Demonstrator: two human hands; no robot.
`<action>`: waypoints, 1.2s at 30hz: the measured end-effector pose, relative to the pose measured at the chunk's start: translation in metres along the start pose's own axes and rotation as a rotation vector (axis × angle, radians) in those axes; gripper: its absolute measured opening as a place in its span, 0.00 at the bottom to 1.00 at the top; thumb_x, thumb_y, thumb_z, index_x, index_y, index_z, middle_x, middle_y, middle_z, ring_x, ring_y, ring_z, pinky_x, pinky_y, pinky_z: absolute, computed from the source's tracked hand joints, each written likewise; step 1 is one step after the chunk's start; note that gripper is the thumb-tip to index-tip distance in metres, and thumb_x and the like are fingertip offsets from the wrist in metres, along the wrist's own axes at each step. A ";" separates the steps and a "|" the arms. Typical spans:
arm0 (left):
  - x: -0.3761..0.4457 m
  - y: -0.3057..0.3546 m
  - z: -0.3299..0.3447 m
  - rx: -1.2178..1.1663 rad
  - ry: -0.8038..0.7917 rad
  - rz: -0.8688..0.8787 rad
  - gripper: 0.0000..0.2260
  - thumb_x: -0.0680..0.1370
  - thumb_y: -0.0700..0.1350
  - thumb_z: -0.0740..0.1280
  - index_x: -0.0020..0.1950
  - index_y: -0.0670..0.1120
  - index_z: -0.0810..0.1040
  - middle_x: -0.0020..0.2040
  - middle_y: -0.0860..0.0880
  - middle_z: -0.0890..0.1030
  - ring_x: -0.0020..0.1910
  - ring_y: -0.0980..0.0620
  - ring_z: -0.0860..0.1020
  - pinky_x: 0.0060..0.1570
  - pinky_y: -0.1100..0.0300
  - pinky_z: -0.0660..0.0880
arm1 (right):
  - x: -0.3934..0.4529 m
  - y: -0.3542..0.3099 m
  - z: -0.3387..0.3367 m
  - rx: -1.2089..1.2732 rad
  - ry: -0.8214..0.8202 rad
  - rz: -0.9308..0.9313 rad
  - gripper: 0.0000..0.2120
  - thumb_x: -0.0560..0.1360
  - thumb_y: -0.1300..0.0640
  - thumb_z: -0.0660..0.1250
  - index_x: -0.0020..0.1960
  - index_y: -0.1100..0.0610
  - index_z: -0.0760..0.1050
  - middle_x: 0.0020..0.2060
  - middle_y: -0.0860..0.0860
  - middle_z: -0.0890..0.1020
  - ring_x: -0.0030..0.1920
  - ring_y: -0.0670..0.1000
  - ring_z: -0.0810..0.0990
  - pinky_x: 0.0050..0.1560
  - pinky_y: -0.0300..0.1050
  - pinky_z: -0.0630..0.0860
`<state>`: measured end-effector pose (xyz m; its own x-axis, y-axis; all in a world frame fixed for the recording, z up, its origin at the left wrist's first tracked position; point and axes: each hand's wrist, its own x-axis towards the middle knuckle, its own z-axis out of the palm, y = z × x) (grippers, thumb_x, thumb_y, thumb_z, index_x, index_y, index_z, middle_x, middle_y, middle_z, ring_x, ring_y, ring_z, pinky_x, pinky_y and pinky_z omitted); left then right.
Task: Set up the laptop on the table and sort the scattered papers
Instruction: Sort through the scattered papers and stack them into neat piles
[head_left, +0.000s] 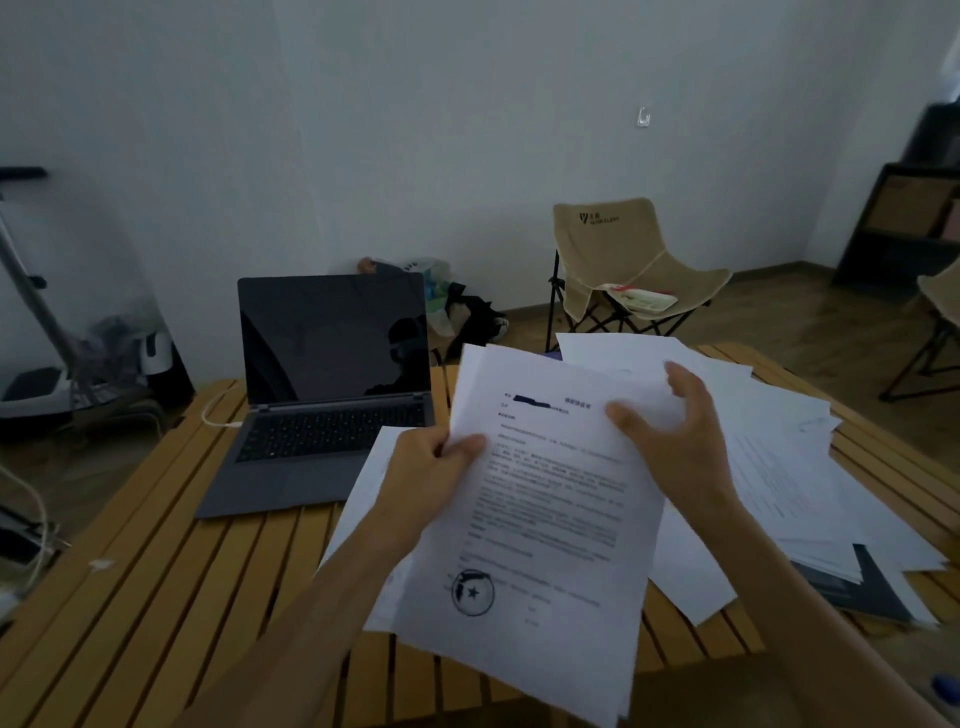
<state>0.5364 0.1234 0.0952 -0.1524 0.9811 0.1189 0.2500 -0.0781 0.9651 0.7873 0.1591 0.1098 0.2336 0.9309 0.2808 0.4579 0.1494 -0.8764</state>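
Left hand (434, 470): clamped, thumb on top, on the left edge of the held sheets (540, 519).
Right hand (675, 434): fingers spread and loose over the sheets' upper right, not gripping.
Held sheets: long axis running away from the person, tilted right.
Scattered papers (789, 467): on the table (156, 597), right of both hands, nearer the right hand.
Laptop (327, 395): open, screen dark, far left.

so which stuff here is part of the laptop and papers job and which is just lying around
Part of the job:
- laptop, open on the table
- held sheets
- scattered papers

Just lying about:
- folding chair
- bags by the wall
- shelf
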 end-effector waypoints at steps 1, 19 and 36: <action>-0.001 0.001 -0.002 -0.097 -0.006 -0.039 0.08 0.78 0.46 0.70 0.49 0.43 0.84 0.44 0.47 0.86 0.43 0.45 0.85 0.46 0.45 0.82 | -0.003 0.002 -0.004 0.214 -0.089 0.110 0.34 0.71 0.46 0.76 0.72 0.51 0.67 0.63 0.44 0.74 0.59 0.49 0.76 0.55 0.48 0.75; 0.007 -0.019 -0.021 -0.272 0.086 -0.086 0.11 0.83 0.40 0.61 0.61 0.46 0.81 0.56 0.50 0.84 0.54 0.48 0.83 0.56 0.47 0.79 | 0.004 0.070 -0.014 0.352 -0.181 0.259 0.11 0.76 0.54 0.72 0.54 0.61 0.82 0.49 0.56 0.86 0.52 0.59 0.84 0.52 0.56 0.81; -0.001 -0.003 -0.004 -0.172 0.132 0.102 0.20 0.80 0.36 0.65 0.68 0.55 0.71 0.53 0.51 0.82 0.47 0.55 0.82 0.42 0.62 0.80 | -0.004 0.052 0.025 0.728 -0.473 0.370 0.17 0.79 0.55 0.66 0.64 0.62 0.77 0.58 0.59 0.83 0.58 0.62 0.82 0.59 0.61 0.78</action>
<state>0.5318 0.1221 0.0930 -0.2617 0.9357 0.2365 0.1052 -0.2159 0.9707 0.7884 0.1713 0.0532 -0.1889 0.9756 -0.1118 -0.2615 -0.1597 -0.9519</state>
